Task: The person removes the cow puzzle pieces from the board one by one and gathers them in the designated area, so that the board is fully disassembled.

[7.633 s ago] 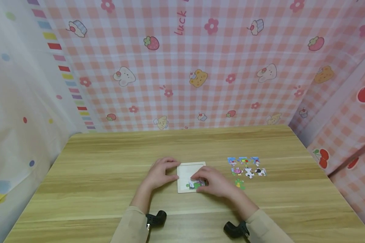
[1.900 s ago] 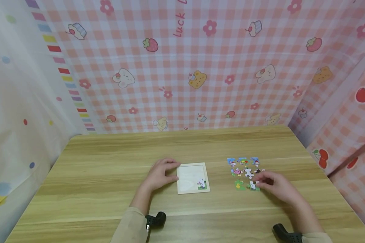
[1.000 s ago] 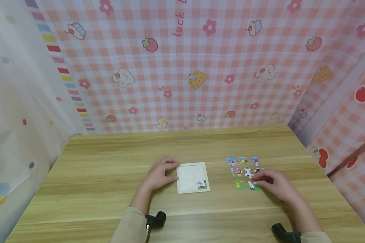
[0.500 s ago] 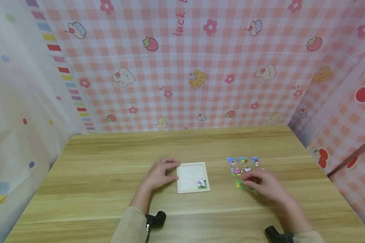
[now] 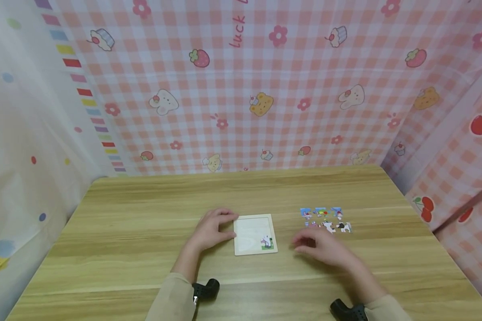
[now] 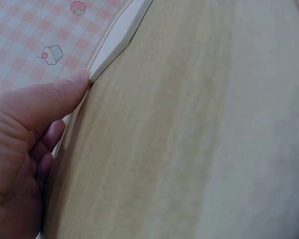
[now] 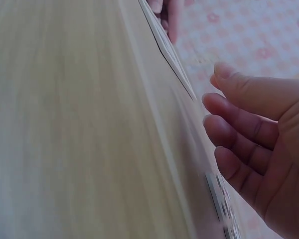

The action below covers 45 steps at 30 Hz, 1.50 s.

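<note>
A square wooden puzzle tray (image 5: 247,229) lies on the table, with one cow-picture puzzle piece (image 5: 267,242) in its near right corner. Against the tray's left edge rest the thumb and index finger of my left hand (image 5: 217,229); in the left wrist view the thumb tip (image 6: 80,77) touches the pale rim. My right hand (image 5: 319,245) hovers between the tray and several loose puzzle pieces (image 5: 328,226). Its fingers (image 7: 226,132) are loosely bent, and no piece shows between thumb and fingers in the right wrist view. The nearest row of pieces is hidden behind this hand.
The loose pieces lie in rows right of the tray, one of them a blue-topped piece (image 5: 306,213) at the back left. A wood-grain table (image 5: 144,214) carries everything. Checked pink cloth (image 5: 225,80) hangs behind it, and more cloth hangs at both sides.
The right hand has gone from the tray to the loose pieces, where a cow-leg piece lay beside it, then back leftward. Only one piece shows in the tray now. The left hand stays put.
</note>
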{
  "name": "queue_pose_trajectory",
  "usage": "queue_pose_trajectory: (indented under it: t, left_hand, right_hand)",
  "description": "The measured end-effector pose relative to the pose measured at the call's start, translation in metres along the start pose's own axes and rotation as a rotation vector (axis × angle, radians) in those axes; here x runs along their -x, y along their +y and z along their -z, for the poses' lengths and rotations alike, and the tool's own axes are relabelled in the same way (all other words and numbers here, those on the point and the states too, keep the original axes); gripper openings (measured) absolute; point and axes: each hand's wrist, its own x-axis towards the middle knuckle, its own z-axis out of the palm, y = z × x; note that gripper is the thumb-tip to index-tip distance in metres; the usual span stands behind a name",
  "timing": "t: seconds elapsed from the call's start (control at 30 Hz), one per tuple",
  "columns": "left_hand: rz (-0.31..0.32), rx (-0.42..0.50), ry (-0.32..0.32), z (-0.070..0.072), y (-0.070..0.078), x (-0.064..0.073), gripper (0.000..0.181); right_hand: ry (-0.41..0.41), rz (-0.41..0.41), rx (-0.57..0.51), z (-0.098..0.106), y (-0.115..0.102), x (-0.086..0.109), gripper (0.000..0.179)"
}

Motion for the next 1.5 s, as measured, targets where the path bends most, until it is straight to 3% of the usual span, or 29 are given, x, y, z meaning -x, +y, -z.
queue_pose_trajectory:
  t: [0.23, 0.67, 0.87, 1.17, 1.5]
  left_hand:
    - [-0.006, -0.002, 0.005, -0.001, -0.001, 0.000, 0.049]
    - [-0.005, 0.006, 0.007, -0.001, -0.003, 0.000, 0.049]
    - [-0.003, 0.005, 0.008, -0.001, -0.003, 0.000, 0.049]
    - [-0.001, 0.004, 0.008, -0.002, -0.003, -0.001, 0.048]
    - [0.005, 0.005, 0.007, -0.002, -0.003, -0.001, 0.048]
  right_hand:
    - [-0.024, 0.038, 0.037, -0.012, -0.007, -0.017, 0.017]
    - [-0.061, 0.069, 0.003, -0.027, -0.013, -0.036, 0.018]
    - [-0.092, 0.023, 0.002, -0.030, -0.014, -0.044, 0.022]
    - [-0.076, 0.010, 0.121, -0.034, -0.016, -0.052, 0.031]
    - [-0.126, -0.041, 0.178, -0.036, -0.020, -0.055, 0.039]
